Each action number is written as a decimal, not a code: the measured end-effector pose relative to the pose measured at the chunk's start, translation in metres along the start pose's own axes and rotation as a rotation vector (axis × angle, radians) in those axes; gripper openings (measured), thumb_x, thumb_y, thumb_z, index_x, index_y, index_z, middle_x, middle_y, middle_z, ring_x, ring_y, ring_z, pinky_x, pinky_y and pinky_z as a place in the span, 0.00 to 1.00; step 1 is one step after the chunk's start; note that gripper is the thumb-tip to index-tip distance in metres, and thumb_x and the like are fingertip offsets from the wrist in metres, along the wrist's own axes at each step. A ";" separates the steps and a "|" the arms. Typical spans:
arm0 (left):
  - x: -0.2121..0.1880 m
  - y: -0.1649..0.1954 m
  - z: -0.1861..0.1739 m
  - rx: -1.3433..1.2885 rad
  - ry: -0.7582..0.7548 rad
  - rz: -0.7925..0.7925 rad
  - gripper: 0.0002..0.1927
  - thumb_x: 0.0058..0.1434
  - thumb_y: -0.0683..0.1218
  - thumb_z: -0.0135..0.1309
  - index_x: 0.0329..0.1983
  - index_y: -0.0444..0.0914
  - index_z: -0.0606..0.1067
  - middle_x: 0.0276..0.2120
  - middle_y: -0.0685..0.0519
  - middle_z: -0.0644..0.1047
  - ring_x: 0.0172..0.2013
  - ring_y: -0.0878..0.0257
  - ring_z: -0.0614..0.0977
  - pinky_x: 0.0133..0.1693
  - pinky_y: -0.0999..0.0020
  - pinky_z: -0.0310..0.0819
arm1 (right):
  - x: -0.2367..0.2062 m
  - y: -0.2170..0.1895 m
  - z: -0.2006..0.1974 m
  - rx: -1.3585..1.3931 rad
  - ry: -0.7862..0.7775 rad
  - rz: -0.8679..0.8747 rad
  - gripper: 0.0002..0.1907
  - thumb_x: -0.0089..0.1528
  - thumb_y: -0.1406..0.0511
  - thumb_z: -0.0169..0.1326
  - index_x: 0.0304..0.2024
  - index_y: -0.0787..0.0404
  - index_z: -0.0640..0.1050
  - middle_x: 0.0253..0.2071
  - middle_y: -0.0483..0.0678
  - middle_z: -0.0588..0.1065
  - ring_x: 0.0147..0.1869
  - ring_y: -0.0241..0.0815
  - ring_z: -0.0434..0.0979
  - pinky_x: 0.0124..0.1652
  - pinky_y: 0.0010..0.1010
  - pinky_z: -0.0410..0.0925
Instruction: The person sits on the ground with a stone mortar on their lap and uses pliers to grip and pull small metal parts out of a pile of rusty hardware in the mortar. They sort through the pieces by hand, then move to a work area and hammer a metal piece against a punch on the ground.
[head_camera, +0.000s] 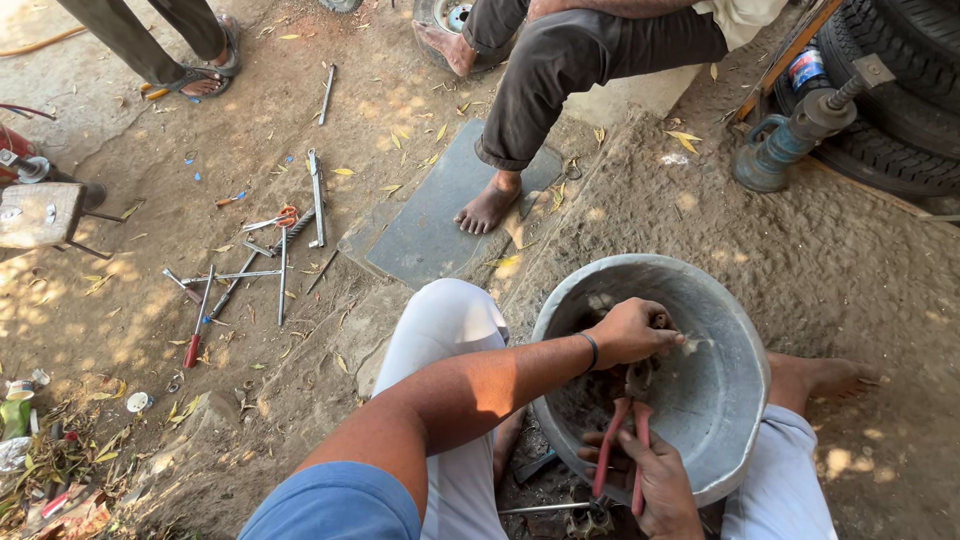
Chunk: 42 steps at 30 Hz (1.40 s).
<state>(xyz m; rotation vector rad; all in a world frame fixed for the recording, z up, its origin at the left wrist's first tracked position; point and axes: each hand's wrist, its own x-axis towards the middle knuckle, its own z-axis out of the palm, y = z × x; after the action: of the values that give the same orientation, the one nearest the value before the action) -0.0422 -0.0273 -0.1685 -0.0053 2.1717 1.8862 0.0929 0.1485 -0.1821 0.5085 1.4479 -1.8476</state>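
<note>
Pliers (622, 440) gripped by right hand (655, 485), left hand (632, 333) pinching small part over basin (735, 330).

Blue sleeve (335, 505), white trousers (440, 330), seemingly dark wristband (592, 348).

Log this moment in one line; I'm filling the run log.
left hand: holds small part | right hand: grips red-handled pliers | over grey metal basin

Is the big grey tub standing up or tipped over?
Tipped. The tub leans on its side between the person's knees, its open mouth facing them, while the left hand reaches inside and the right hand holds red-handled pliers.
</note>
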 end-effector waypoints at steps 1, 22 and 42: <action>-0.001 0.000 -0.001 0.039 0.009 -0.013 0.15 0.62 0.50 0.62 0.36 0.32 0.80 0.28 0.49 0.83 0.30 0.64 0.84 0.36 0.65 0.79 | -0.003 -0.002 0.001 0.015 -0.029 0.024 0.16 0.67 0.65 0.44 0.53 0.70 0.73 0.46 0.67 0.80 0.47 0.61 0.84 0.41 0.48 0.79; -0.007 0.018 -0.008 0.255 0.072 0.174 0.14 0.54 0.48 0.66 0.42 0.39 0.82 0.40 0.49 0.84 0.40 0.60 0.85 0.45 0.64 0.79 | -0.021 -0.019 0.000 0.037 0.022 -0.034 0.24 0.61 0.74 0.41 0.60 0.73 0.69 0.50 0.66 0.80 0.48 0.58 0.83 0.40 0.44 0.81; -0.005 0.011 0.017 -0.227 -0.134 0.232 0.07 0.68 0.34 0.58 0.47 0.35 0.81 0.37 0.59 0.81 0.37 0.76 0.78 0.38 0.79 0.75 | -0.035 -0.013 -0.033 -0.209 0.105 -0.539 0.23 0.65 0.68 0.55 0.64 0.67 0.74 0.39 0.45 0.78 0.30 0.31 0.71 0.33 0.24 0.69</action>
<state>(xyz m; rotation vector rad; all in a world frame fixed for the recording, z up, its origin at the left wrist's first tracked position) -0.0359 -0.0097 -0.1589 0.3328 1.9303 2.1806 0.1026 0.1913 -0.1593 0.1138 1.9649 -2.0563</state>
